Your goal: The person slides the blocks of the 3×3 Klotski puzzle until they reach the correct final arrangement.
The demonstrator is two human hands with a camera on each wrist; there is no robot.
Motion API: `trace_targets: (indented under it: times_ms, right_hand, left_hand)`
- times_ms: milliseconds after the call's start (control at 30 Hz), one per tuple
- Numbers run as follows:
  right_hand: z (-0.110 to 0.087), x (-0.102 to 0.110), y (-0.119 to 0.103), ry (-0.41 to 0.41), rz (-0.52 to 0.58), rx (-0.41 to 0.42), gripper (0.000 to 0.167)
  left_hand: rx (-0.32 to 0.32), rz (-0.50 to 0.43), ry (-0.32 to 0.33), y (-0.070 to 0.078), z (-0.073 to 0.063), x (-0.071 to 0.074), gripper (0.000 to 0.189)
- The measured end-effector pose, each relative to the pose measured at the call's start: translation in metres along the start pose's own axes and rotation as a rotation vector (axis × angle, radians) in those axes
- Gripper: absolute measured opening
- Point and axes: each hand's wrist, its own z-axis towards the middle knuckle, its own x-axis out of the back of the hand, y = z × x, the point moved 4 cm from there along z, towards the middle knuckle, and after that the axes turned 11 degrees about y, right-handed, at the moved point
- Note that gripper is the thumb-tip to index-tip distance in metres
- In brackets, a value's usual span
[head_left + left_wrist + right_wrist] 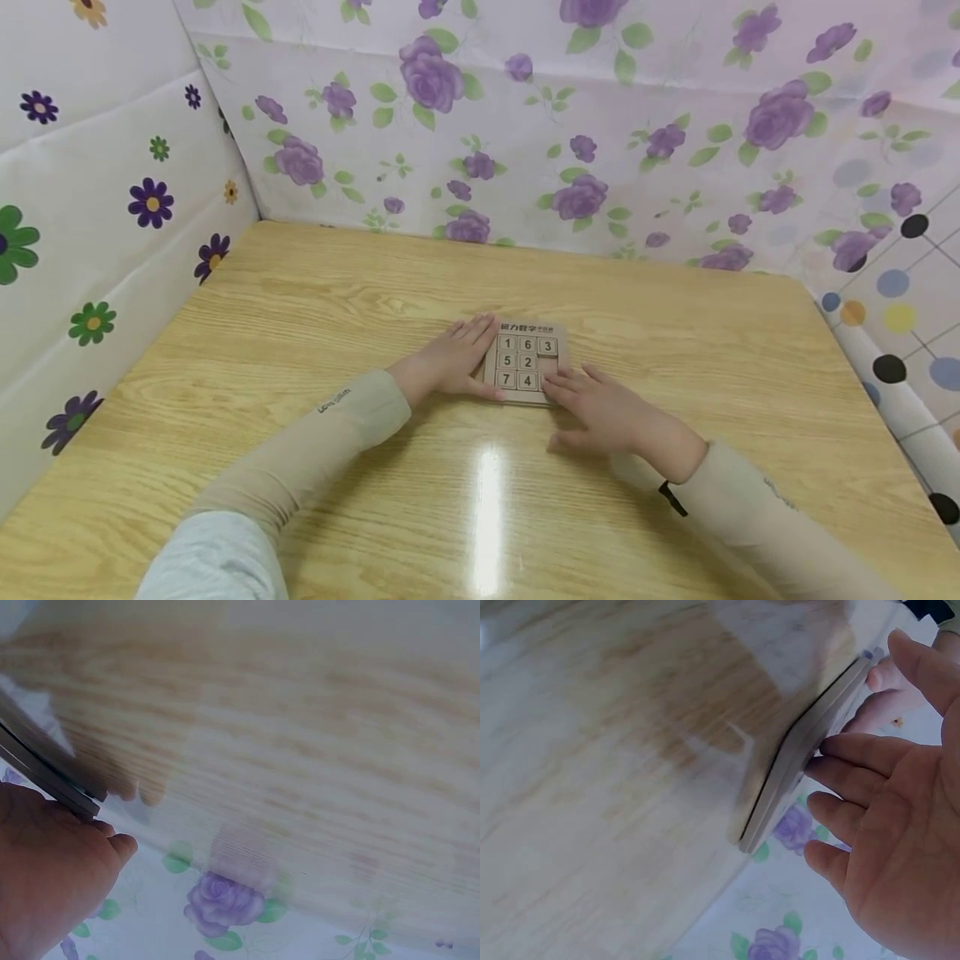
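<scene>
A wooden sliding number puzzle lies flat between the two hands in the head view. Its visible tiles read 1, 6, 3, then 5, 2 and a gap, then 7, 4. My left hand rests along its left side, fingers straight by the top left corner and thumb at the bottom left corner. My right hand has its fingertips on the lower right tile area, covering that corner; the thumb stands out to the side. In the right wrist view, extended fingers reach the puzzle's edge.
The puzzle lies on a wood-grain table with a bright light reflection in front. Floral-patterned sheets rise behind it, with a daisy-print sheet to the left and a dotted one to the right.
</scene>
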Motion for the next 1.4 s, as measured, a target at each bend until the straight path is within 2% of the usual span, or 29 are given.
trace_targets:
  times_ms: [167, 367, 600, 1100, 1300, 1400]
  right_hand:
    - [0.002, 0.004, -0.001, 0.001, -0.009, 0.011, 0.072]
    - [0.016, 0.006, 0.001, 0.05, -0.011, 0.045, 0.072]
    - [0.027, -0.003, 0.002, 0.003, 0.026, 0.035, 0.074]
    - [0.017, 0.005, 0.017, 0.014, -0.013, 0.01, 0.071]
    - [0.015, 0.005, 0.01, 0.026, -0.035, 0.021, 0.07]
    - [0.013, 0.005, 0.002, 0.028, -0.028, 0.069, 0.069]
  left_hand:
    - [-0.006, -0.003, 0.002, -0.001, 0.0, 0.0, 0.117]
    - [-0.011, -0.002, 0.004, -0.001, 0.001, -0.001, 0.117]
    - [-0.023, -0.003, 0.003, 0.002, 0.0, -0.003, 0.117]
    - [-0.009, 0.007, 0.004, -0.002, 0.001, 0.0, 0.116]
    - [-0.014, 0.01, -0.005, 0.0, 0.0, 0.001, 0.116]
    - [-0.017, 0.012, -0.007, 0.001, -0.001, 0.003, 0.116]
